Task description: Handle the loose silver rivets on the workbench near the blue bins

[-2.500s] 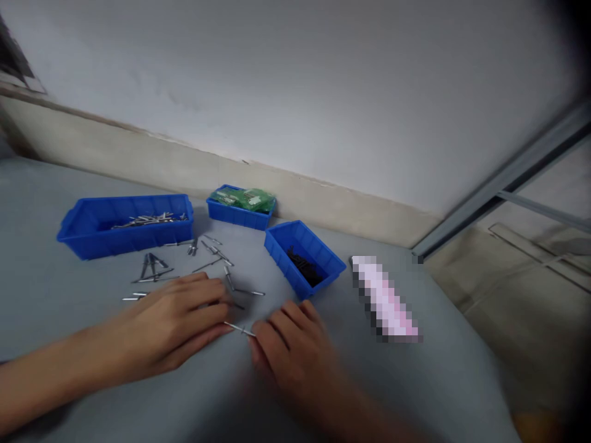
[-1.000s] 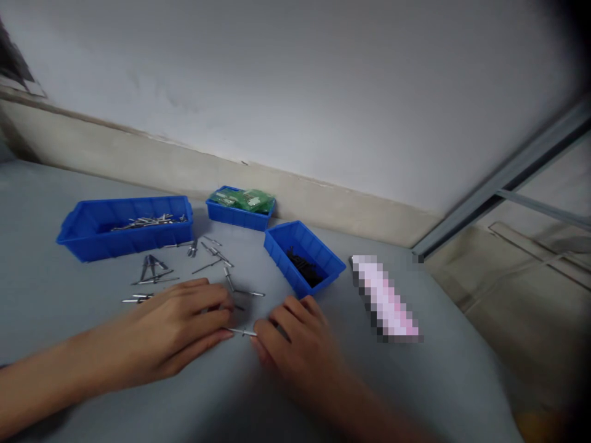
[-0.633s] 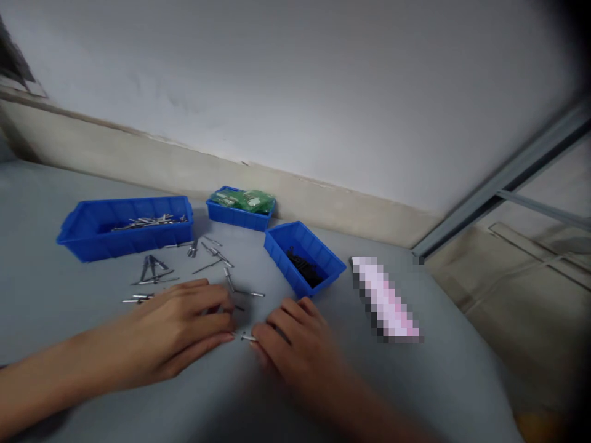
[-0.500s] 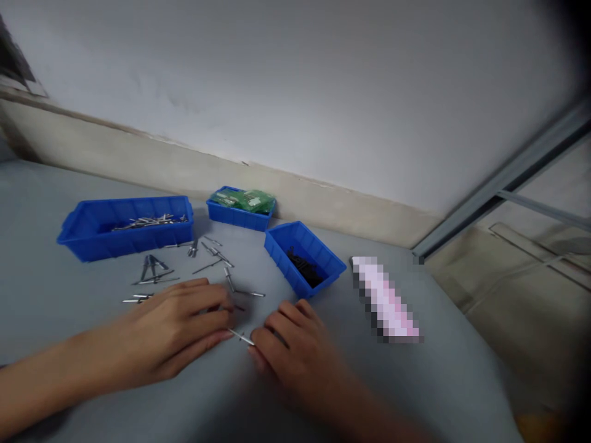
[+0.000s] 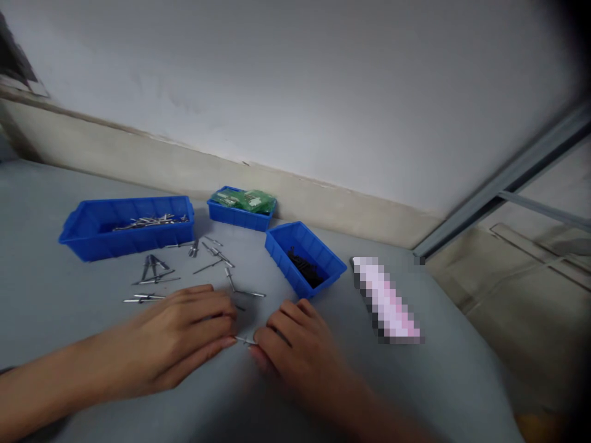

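Observation:
Between my two hands lies a silvery blind rivet (image 5: pixel 245 340), nearly level just above the grey tabletop. My left hand (image 5: pixel 191 332) pinches its thin end between thumb and finger. At the other end, the thumb and forefinger of my right hand (image 5: pixel 300 351) are closed on the rivet, hiding its tip. Part of another thin dark pin shows beside the left fingertips. Several loose blind rivets (image 5: pixel 217 252) are scattered beyond my left hand, some partly crossed over each other.
A long blue bin (image 5: pixel 133 241) holding metal rivets stands at the left. Farther back, a small blue bin (image 5: pixel 240 218) contains green plastic packets. Another blue bin (image 5: pixel 286 261) has black parts inside. A blurred-out flat object (image 5: pixel 388 301) lies right; a metal frame (image 5: pixel 498 184) rises beyond.
My left hand has shifted slightly right and down, closer to my right hand, and the rivet between them lies flatter. The bins and loose rivets stay put.

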A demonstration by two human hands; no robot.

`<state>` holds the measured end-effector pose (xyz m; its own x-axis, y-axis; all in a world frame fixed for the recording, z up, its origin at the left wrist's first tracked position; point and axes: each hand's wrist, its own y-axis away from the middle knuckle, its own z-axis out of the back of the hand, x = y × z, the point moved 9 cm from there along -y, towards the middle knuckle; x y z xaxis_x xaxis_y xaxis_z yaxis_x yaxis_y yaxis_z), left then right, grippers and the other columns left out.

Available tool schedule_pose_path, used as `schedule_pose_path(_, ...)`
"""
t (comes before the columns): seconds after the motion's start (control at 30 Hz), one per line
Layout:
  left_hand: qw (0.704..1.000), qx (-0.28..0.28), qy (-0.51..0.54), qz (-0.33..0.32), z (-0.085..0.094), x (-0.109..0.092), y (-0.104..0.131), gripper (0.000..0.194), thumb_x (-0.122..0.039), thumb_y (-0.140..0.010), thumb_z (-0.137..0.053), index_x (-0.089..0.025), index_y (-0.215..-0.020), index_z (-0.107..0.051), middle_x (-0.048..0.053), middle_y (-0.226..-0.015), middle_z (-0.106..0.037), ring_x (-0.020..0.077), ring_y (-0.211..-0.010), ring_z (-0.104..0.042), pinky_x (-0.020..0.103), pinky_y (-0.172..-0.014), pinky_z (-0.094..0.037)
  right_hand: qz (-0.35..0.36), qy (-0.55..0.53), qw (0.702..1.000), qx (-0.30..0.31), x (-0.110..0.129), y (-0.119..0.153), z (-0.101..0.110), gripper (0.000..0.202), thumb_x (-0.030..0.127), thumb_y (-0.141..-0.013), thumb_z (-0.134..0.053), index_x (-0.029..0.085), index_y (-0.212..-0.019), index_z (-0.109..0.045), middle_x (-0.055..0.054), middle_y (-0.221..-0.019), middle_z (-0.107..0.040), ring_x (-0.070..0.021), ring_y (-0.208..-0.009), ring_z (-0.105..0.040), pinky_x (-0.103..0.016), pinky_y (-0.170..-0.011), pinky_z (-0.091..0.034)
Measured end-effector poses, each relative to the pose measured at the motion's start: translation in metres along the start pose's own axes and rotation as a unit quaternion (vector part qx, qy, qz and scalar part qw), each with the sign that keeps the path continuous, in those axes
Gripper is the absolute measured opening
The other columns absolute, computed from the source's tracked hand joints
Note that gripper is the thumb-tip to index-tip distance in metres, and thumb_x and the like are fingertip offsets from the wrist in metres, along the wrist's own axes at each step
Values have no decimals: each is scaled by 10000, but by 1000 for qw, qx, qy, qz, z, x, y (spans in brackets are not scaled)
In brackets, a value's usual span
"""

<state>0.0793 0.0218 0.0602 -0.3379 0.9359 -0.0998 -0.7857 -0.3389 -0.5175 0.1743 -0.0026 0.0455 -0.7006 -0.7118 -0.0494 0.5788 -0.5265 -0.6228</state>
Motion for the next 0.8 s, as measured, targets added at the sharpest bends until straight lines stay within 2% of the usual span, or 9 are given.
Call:
schedule_pose_path(0.1, 999, 4, -5, -32, 1, -5, 2, 278, -198, -1013, -339, -200, -987, -617, 2, -836, -706, 161, -816, -665, 276, -777, -537, 14, -5, 1000, 18, 3, 2, -8, 281, 269, -966, -497, 210, -704, -579, 32, -643, -582, -146, -677, -526, -300, -637, -355)
schedule_pose_path(0.17, 1000, 3, -2, -30, 1, -3, 3, 263, -206, -1011, -356, -199, -996, -619, 5, -852, -708, 165, -815, -663, 279, -777, -535, 16, -6, 1000, 22, 3, 3, -10, 261, 262, -956, -511, 211, -707, -572, 33, -646, -579, -148, -678, -523, -302, -637, -354)
schedule_pose_path(0.4, 999, 5, 22, -27, -2, -2, 1, 287, -219, -1013, -346, -204, -988, -631, 22, -833, -696, 165, -795, -662, 270, -737, -538, 2, -5, 1000, 9, 1, 0, 0, 275, 263, -967, -468, 205, -723, -582, 22, -672, -589, -152, -717, -518, -310, -666, -345)
schedule_pose_path(0.57, 999, -5, -1, -35, 3, -4, 0, 275, -203, -1015, -340, -190, -986, -613, 9, -831, -701, 161, -787, -663, 282, -744, -536, 17, -3, 999, 47, 4, 2, -12, 239, 247, -943, -520, 210, -715, -581, 26, -664, -586, -152, -692, -518, -310, -631, -342)
schedule_pose_path(0.7, 1000, 18, 1, -24, -3, -2, 2, 314, -220, -1024, -317, -182, -988, -627, 20, -845, -709, 169, -762, -664, 297, -708, -546, 11, 6, 1000, 27, 0, 1, -7, 240, 239, -938, -513, 213, -707, -574, 22, -657, -579, -161, -699, -512, -313, -642, -335)
schedule_pose_path(0.8, 999, 36, 1, -22, -8, -2, 3, 332, -220, -1030, -301, -177, -991, -627, 25, -846, -708, 174, -779, -672, 315, -747, -553, 2, 8, 1000, 14, -2, 0, -2, 253, 239, -949, -486, 211, -714, -576, 18, -667, -583, -163, -717, -513, -318, -666, -340)
